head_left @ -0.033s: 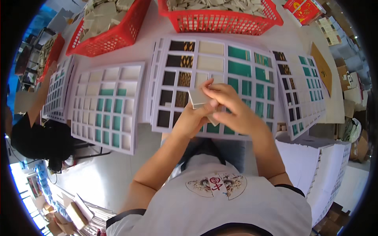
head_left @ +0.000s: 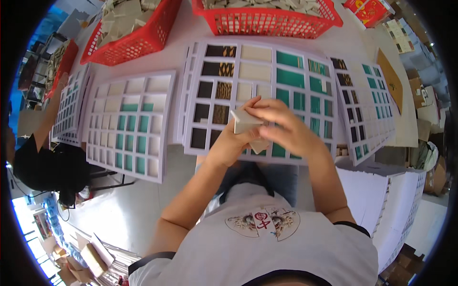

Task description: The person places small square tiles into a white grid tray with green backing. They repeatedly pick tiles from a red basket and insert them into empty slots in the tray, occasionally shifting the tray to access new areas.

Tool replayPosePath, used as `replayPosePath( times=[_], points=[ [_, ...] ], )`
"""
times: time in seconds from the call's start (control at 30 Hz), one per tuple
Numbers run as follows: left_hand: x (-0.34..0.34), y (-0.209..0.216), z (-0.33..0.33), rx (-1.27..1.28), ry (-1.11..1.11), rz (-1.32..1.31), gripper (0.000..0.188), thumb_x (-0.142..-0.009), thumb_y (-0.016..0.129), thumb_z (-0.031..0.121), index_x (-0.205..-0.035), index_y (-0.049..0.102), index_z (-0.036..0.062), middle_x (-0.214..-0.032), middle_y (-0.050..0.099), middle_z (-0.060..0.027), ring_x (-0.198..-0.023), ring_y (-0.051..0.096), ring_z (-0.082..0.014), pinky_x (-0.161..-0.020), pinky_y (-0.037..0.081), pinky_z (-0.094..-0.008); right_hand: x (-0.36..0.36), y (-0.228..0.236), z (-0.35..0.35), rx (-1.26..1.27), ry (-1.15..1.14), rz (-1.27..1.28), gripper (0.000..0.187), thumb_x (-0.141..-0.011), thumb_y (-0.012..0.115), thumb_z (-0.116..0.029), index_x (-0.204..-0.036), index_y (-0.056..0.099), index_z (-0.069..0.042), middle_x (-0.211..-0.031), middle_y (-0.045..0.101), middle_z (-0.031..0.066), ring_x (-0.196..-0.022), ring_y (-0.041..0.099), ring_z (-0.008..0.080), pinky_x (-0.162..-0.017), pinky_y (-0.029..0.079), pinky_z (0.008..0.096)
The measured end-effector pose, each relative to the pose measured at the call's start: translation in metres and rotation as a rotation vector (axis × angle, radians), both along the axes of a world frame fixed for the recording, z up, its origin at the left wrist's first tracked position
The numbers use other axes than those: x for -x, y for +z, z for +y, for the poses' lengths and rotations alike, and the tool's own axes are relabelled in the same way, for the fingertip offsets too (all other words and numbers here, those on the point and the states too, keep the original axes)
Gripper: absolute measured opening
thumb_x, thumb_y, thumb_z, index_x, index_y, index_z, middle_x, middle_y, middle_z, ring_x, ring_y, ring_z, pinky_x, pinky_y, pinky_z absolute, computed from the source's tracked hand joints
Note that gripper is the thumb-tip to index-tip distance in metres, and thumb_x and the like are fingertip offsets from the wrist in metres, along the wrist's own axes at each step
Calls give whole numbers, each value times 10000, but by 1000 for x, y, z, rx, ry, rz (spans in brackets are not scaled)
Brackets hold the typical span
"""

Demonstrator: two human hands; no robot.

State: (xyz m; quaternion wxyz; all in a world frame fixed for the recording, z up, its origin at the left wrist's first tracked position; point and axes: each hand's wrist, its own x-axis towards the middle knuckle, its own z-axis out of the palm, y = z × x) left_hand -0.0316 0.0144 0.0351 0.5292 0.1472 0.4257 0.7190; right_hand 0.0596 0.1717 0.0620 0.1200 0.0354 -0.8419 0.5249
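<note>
In front of my body, my left hand (head_left: 230, 146) is wrapped round a few beige tiles (head_left: 244, 122), their flat faces and edges poking out above and below its fingers. My right hand (head_left: 286, 126) comes in from the right, its fingers bent over the same tiles. Its lower fingers are a little blurred, and part of the tiles is hidden behind both hands. Beneath the hands lies a white gridded sample board (head_left: 242, 87). Black, gold-patterned, cream and green pieces fill its compartments.
Similar boards lie to the left (head_left: 164, 119) and right (head_left: 365, 107). Red baskets (head_left: 267, 24) full of beige tiles stand along the back. A person's black sleeve (head_left: 33, 148) and arm are at far left. White boards (head_left: 362, 190) lean below the table at right.
The tiles have tilted between my hands, so their upper face and edge show differently. My right hand's fingers have shifted slightly over them. The view has moved a little.
</note>
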Motion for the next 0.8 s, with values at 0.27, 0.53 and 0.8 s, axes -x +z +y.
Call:
replayPosePath(
  times=[0.27, 0.53, 0.8],
  points=[
    [-17, 0, -64, 128, -224, 18, 666, -834, 733, 164, -1411, 424, 38, -1100, 590, -61, -987, 615, -159, -805, 509, -301, -11, -8, -32, 165, -197, -125, 323, -869, 634, -7, -1192, 636, -27, -982, 617, 54, -859, 587, 155, -763, 479, 304],
    [-35, -33, -112, 250, -231, -156, 461, -823, 776, 128, -1203, 538, 24, -1093, 597, -85, -991, 654, -194, -849, 522, -317, -9, -43, -66, 526, -349, -247, 309, -823, 664, 2, -1126, 610, -32, -954, 606, 32, -829, 571, 110, -751, 463, 258],
    [-39, -52, -102, 208, -190, -152, 531, -787, 811, 168, -1209, 522, 25, -1199, 576, -120, -980, 660, -231, -798, 558, -364, -6, -65, -73, -167, -429, -29, 265, -749, 723, -26, -995, 626, -41, -911, 586, 64, -835, 550, 199, -807, 446, 329]
  ],
)
